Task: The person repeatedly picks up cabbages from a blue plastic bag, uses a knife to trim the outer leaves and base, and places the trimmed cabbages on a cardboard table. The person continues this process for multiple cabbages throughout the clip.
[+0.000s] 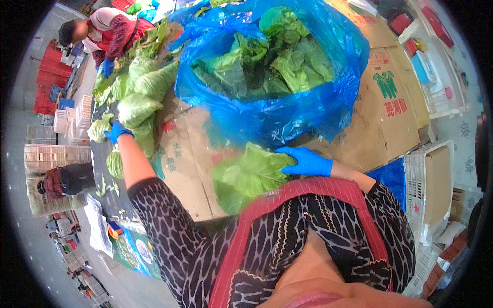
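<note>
My left hand (118,131), in a blue glove, reaches out to the left, its fingers against a small pale cabbage (101,128) at the table's edge. Close to my body, my right hand (308,161), also gloved in blue, has its fingers on the edge of loose green cabbage leaves (254,175), which look blurred. Whole pointed cabbages (138,109) lie heaped beyond my left hand. In front of me stands a large open blue plastic bag (246,115) with green outer leaves (265,73) inside.
Flattened cardboard (185,161) covers much of the table. A co-worker in blue gloves (108,67) handles leaves at the upper left; another person (57,183) bends by stacked plastic crates (42,154). At the right are a white crate (414,184) and a white tub (446,104).
</note>
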`<action>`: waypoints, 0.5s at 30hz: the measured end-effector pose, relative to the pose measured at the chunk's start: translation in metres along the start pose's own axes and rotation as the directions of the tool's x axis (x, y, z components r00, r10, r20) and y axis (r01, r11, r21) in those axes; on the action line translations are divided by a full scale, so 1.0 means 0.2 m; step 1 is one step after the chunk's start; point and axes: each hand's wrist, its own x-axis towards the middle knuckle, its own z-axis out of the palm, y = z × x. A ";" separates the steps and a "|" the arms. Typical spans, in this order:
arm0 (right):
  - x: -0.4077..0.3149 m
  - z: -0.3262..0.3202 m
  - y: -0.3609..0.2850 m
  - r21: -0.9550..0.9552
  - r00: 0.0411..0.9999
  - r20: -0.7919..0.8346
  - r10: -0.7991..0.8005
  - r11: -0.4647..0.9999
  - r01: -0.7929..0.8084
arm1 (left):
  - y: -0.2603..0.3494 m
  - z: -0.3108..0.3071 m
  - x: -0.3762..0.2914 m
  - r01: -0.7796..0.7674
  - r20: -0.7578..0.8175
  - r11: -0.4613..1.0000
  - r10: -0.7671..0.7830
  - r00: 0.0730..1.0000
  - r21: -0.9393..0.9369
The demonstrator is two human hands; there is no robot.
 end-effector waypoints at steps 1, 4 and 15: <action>-0.01 -0.01 0.00 -0.022 1.000 -0.008 0.018 1.000 -0.018 | 0.08 0.06 -0.09 -0.017 0.126 0.979 0.043 0.991 -0.201; -0.04 -0.01 0.03 -0.023 0.999 0.006 0.039 0.999 -0.039 | 0.35 0.33 -0.68 -0.541 0.576 0.782 0.607 0.548 -0.310; -0.07 -0.07 0.00 -0.033 0.996 0.092 -0.018 0.999 0.021 | 0.52 0.83 -1.73 -0.537 0.980 0.843 0.088 0.181 0.024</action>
